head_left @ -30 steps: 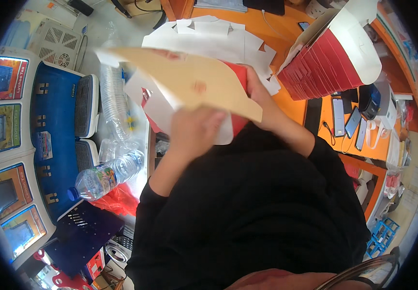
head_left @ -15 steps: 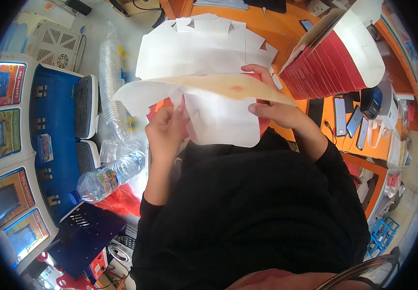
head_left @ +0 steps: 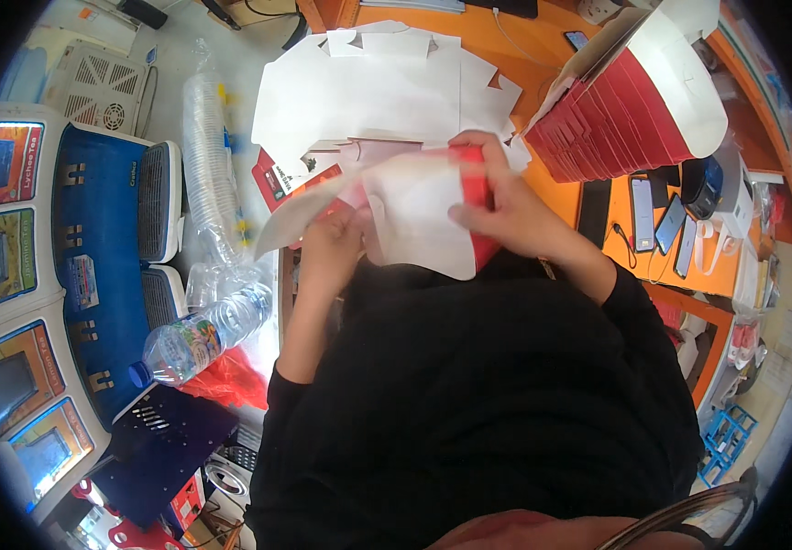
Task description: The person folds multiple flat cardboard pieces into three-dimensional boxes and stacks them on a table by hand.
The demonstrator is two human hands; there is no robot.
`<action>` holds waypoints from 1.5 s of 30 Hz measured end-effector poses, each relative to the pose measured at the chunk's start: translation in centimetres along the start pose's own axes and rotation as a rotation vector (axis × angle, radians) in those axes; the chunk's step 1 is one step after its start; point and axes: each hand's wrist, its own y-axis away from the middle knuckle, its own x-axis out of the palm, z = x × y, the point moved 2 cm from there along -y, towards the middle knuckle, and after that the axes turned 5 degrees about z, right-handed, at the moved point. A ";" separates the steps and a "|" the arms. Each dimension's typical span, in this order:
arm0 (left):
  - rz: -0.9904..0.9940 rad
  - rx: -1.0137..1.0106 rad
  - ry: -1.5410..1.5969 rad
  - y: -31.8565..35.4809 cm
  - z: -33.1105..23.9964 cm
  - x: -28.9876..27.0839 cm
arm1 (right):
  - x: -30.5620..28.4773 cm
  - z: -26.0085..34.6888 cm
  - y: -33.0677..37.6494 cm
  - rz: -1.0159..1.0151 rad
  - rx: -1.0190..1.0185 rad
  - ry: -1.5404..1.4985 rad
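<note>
A red-and-white cardboard box (head_left: 423, 215), part folded, is held in front of my black-clad torso with its white inside facing up. My right hand (head_left: 511, 206) grips its red right wall, the thumb on the near side and the fingers at the far side. At the left wall my left hand (head_left: 330, 246) is closed on the card, its fingertips partly hidden by the box. A loose white flap juts out to the left above that hand, blurred by motion. Just beyond lie flat white box blanks (head_left: 359, 92), with a red printed panel (head_left: 291, 179) showing at their left.
Nested red boxes (head_left: 625, 119) stand on the orange table (head_left: 543, 101) at the right, near several phones (head_left: 642, 215). To the left are stacked clear plastic cups (head_left: 208, 156), a plastic bottle (head_left: 203, 344) lying tilted, and a blue-and-white drink dispenser (head_left: 103, 238).
The box has shifted slightly left, and its large raised flap has swung down to the left. My right hand has moved left with it, uncovering the red printed panel beyond.
</note>
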 end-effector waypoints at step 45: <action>-0.529 1.864 0.134 3.3 -21.7 -3.0 | -8.1 21.2 10.3 -0.731 -0.939 1.192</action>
